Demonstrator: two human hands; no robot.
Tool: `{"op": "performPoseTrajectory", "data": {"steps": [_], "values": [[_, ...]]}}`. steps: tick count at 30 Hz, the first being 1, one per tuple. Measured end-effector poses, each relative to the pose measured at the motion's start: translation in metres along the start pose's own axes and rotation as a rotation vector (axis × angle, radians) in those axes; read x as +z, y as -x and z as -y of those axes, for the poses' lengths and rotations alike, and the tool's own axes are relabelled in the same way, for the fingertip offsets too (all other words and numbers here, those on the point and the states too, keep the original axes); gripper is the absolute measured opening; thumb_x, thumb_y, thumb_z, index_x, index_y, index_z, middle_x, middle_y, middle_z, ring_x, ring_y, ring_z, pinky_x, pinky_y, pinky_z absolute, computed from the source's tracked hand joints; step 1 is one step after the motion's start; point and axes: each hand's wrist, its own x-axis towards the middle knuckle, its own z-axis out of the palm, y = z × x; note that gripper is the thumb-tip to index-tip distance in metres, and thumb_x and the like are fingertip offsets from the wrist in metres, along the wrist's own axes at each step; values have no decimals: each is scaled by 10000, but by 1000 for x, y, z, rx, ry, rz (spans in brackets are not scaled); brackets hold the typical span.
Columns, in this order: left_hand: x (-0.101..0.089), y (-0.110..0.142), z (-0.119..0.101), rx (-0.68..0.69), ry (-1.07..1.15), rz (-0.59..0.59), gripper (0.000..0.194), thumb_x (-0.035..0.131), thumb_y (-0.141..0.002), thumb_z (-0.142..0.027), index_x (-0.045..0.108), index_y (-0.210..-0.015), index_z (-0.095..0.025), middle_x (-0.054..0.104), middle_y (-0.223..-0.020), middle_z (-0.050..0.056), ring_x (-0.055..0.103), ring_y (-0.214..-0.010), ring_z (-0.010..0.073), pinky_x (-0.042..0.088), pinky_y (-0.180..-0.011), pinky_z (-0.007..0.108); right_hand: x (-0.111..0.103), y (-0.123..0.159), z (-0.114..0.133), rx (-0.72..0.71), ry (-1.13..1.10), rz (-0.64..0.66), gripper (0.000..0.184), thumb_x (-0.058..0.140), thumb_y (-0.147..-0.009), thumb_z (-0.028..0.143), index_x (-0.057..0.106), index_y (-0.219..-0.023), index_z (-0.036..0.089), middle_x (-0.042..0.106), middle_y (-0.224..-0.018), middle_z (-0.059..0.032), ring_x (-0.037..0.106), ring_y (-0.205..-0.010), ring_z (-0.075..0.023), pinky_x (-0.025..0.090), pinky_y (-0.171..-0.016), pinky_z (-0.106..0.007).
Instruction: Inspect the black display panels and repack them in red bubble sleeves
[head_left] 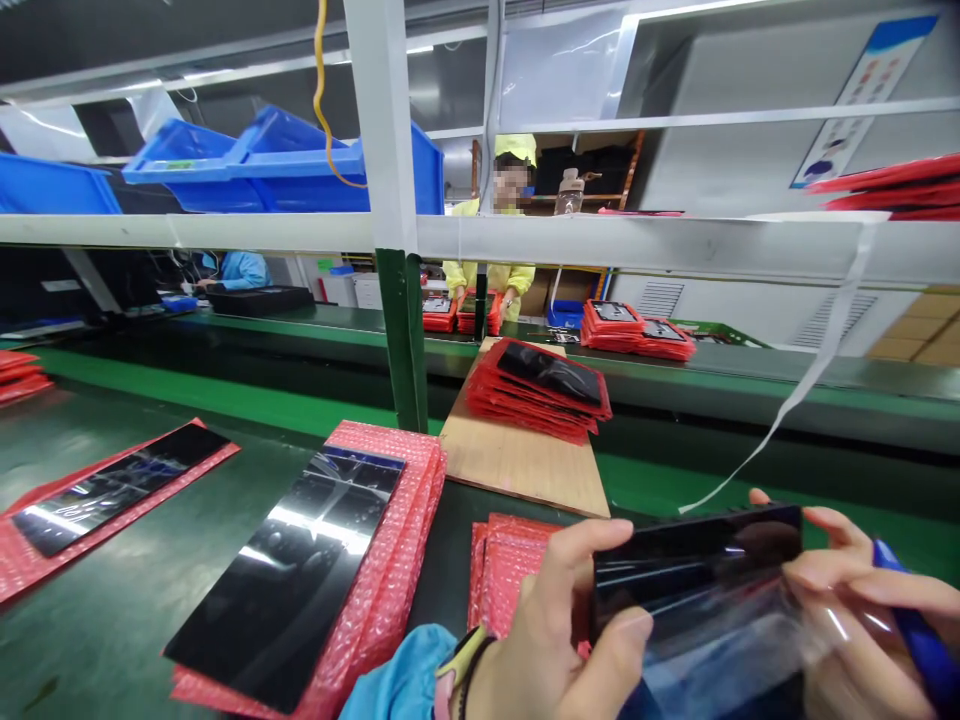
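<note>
A glossy black screen panel [697, 565] is held up at the lower right. My left hand [562, 640] grips its left edge between thumb and fingers. My right hand [855, 610] pinches at the panel's right side, where a clear film [750, 640] seems to hang over the lower part. Through the right fingers runs a dark blue tool [911, 620], whose kind I cannot make out. Left of my hands a larger black panel [300, 560] lies on a stack of pink bubble-wrap sleeves [409, 560]. More pink sleeves [517, 560] lie just behind my left hand.
Another black panel [120, 490] rests on bubble wrap at the far left. Beyond, red-sleeved panels [540, 390] are stacked on a wooden board [525, 470]. A green-and-white post [397, 300] and overhead shelf [637, 240] cross the view. A white strap [802, 390] dangles. A person in yellow [517, 270] works opposite.
</note>
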Motion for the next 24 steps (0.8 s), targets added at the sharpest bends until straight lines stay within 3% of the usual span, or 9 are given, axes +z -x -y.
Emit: {"op": "performPoseTrajectory", "data": {"steps": [3,5,10,15,18,21,24], "values": [[-2,-4,-13,-93,-56,-55,470,476,-929,-349,410,-1372,-206,614,-845,67,567,-722,170,499,-775,324,8,2,7,-68,-36,47,266,787,-487,187,620,-660,298,623,-601,6,626,-901,-301,370,-1059,-539],[-3,-6,-17,-122,-50,-65,461,469,-937,-318,402,-1383,-225,618,-949,75,572,-813,177,482,-845,330,10,3,8,-29,-30,87,259,783,-514,164,627,-688,277,645,-626,-1,620,-1030,-308,366,-1066,-517],[-2,-7,-16,-147,-5,-109,449,486,-941,-322,418,-1383,-280,611,-917,33,556,-821,153,467,-772,261,8,3,5,92,-34,89,279,806,-503,172,613,-689,247,646,-630,0,599,-1112,-306,398,-1035,-466],[-4,-11,-14,-82,221,-2,529,515,-918,-338,360,-1417,-260,607,-1147,71,568,-1056,226,428,-968,369,11,0,7,215,-30,107,320,827,-478,213,577,-675,240,617,-624,25,597,-1060,-272,300,-1100,-502],[-5,-17,-11,-101,307,-74,512,458,-921,-407,408,-1393,-213,581,-1240,95,491,-1206,285,343,-1064,445,12,-3,11,306,-46,107,374,832,-426,228,536,-652,249,549,-567,59,608,-966,-229,223,-1158,-453],[-4,-23,-8,-122,411,-151,437,403,-937,-355,467,-1344,-210,535,-1327,75,376,-1327,274,213,-1144,444,10,-4,11,368,-94,75,392,812,-405,202,514,-653,259,516,-562,56,567,-1106,-246,204,-1176,-428],[-3,-28,-8,-133,511,-159,375,396,-931,-262,517,-1283,-218,498,-1377,40,325,-1369,238,152,-1171,402,6,-5,8,448,-133,12,375,786,-398,167,533,-661,251,576,-654,23,532,-1194,-264,241,-1172,-406]]}}
